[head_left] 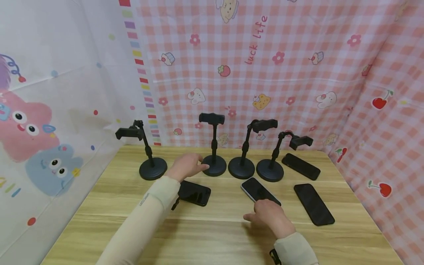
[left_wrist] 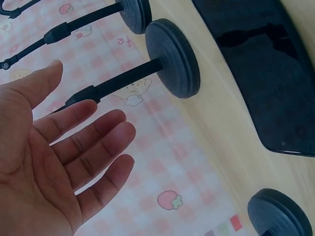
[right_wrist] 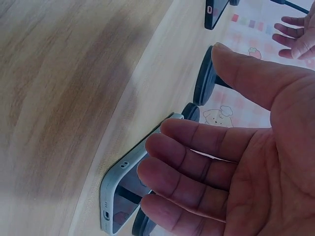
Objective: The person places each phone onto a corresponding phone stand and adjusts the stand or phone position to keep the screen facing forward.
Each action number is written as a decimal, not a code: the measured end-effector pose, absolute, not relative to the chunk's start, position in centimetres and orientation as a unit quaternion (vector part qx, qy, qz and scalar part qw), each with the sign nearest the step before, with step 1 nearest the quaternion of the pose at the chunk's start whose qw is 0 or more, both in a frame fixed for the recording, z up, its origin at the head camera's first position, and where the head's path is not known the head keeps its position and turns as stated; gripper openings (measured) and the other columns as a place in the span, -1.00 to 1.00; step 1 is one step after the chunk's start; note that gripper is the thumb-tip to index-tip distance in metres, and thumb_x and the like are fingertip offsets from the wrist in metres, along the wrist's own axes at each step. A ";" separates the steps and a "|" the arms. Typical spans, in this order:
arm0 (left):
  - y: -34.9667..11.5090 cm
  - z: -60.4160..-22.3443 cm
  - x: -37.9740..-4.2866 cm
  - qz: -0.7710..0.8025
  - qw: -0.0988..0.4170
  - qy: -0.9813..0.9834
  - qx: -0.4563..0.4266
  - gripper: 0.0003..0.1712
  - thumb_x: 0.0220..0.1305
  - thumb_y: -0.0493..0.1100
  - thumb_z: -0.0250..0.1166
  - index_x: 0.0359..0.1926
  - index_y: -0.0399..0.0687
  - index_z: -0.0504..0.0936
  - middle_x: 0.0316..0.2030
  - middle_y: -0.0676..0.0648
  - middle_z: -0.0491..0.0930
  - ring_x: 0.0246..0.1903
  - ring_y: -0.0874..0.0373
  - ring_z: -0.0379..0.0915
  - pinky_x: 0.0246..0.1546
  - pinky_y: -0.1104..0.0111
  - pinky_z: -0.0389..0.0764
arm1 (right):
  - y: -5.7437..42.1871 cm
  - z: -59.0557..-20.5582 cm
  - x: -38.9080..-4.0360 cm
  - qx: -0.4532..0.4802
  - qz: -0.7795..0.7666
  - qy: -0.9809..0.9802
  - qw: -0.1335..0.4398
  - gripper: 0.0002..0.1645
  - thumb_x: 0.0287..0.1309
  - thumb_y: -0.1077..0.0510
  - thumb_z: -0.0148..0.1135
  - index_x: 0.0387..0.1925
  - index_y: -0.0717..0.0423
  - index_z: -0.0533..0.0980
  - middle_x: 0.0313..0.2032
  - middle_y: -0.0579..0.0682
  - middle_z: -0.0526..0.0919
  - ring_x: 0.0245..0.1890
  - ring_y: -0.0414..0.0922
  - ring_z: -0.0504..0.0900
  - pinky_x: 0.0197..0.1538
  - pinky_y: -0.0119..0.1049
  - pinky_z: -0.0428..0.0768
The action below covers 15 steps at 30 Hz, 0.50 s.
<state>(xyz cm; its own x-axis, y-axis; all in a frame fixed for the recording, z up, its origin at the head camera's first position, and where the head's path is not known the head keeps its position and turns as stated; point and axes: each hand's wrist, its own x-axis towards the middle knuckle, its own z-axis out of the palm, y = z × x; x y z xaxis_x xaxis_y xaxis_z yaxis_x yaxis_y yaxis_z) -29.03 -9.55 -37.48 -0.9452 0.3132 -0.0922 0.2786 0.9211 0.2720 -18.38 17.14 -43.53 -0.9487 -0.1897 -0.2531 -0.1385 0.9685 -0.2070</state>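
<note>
The right hand [right_wrist: 261,162] is held palm-on to the camera, its fingers partly covering a pale-edged phone [right_wrist: 107,201] laid on the wooden bench [right_wrist: 69,73]; whether contact is made cannot be told. Black round bases [right_wrist: 202,76], a dark phone [right_wrist: 217,12], the left hand [right_wrist: 301,37] and patterned cloth [right_wrist: 246,110] are seen beyond.

We are looking at a light wood-grain counter [head_left: 212,239], four black stands [head_left: 214,144] lining up toward its back, one dark phone [head_left: 194,193] lying left of centre, one pale-edged phone [head_left: 259,190] lying right of it, two black phones [head_left: 314,204] farther right
</note>
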 end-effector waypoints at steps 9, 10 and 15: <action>-9.1 -36.4 -30.7 0.131 0.049 0.977 0.158 -0.40 0.31 0.18 0.14 0.14 -0.17 0.56 0.11 -0.18 0.59 0.01 -0.06 0.50 0.06 0.04 0.53 | 17.2 -43.6 -18.4 -0.082 -0.104 0.979 0.155 -0.49 0.03 -0.23 0.29 -0.49 0.18 0.62 -0.47 0.04 0.64 -0.48 -0.06 0.47 -0.30 -0.04 0.55; -9.1 -36.2 -30.9 0.133 0.045 0.977 0.159 -0.40 0.31 0.18 0.14 0.14 -0.17 0.56 0.10 -0.18 0.59 0.01 -0.07 0.50 0.06 0.04 0.53 | 17.2 -43.6 -18.4 -0.081 -0.104 0.979 0.157 -0.49 0.03 -0.23 0.29 -0.49 0.18 0.62 -0.47 0.04 0.64 -0.48 -0.06 0.47 -0.30 -0.04 0.54; -8.9 -35.7 -31.8 0.132 0.020 0.977 0.164 -0.42 0.29 0.16 0.17 0.11 -0.17 0.58 0.08 -0.18 0.60 -0.02 -0.07 0.51 0.02 0.03 0.55 | 17.2 -43.6 -18.4 -0.077 -0.107 0.979 0.157 -0.49 0.02 -0.23 0.30 -0.47 0.18 0.62 -0.48 0.03 0.62 -0.47 -0.05 0.46 -0.30 -0.05 0.54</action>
